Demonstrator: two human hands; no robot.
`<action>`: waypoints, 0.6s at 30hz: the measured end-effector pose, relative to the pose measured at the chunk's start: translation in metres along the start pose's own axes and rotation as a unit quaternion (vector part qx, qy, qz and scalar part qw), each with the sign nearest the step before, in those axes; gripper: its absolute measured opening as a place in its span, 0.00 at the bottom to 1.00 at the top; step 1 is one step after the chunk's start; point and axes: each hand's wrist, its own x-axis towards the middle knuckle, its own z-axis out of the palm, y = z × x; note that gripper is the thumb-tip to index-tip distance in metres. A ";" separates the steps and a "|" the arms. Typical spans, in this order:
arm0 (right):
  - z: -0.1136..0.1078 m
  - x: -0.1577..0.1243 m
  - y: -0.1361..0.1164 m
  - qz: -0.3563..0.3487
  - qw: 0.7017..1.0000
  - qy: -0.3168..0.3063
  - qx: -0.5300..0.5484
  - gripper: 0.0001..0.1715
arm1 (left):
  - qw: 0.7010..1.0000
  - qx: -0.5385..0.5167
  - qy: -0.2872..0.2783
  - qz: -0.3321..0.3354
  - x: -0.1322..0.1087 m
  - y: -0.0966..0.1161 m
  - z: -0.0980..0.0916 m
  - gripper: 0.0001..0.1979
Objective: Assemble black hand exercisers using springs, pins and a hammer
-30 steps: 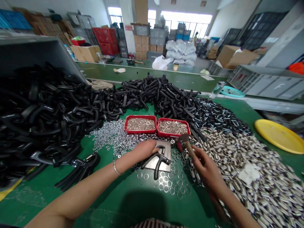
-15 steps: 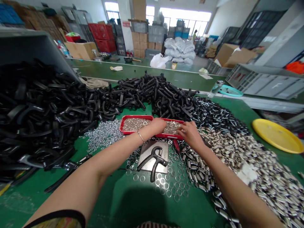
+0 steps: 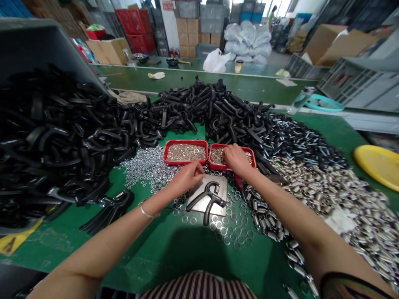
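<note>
Left hand (image 3: 188, 177) drawn back to the far-left corner of the square silver metal plate (image 3: 222, 190), fingertips nearly together, contents unclear. On it: black Y-shaped handgrip (image 3: 212, 200), untouched. Right hand (image 3: 237, 160), reaching farther, dips into the red rectangular plastic tray (image 3: 220, 167); fingers curled, grasp hidden. Picking looks one-handed now.

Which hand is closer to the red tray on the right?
Right. The right hand is over the red tray, its fingertips reaching inside. The left hand is outside it, nearer the person, by the metal plate's far left corner.
</note>
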 end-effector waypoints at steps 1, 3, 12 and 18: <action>-0.001 -0.001 0.000 0.009 1.000 0.011 0.007 0.14 | 0.999 -0.025 -0.019 -0.006 -0.012 0.001 0.003 0.04; -0.006 -0.007 -0.002 0.048 0.995 0.058 0.060 0.13 | 0.998 -0.052 -0.045 -0.008 -0.031 0.004 0.010 0.04; -0.011 -0.091 -0.046 0.118 0.884 0.039 0.451 0.10 | 0.997 0.078 0.002 0.018 -0.040 0.003 0.047 0.07; 0.026 -0.102 -0.059 0.135 0.884 0.035 0.446 0.10 | 0.985 0.168 0.001 0.047 -0.039 0.003 0.053 0.09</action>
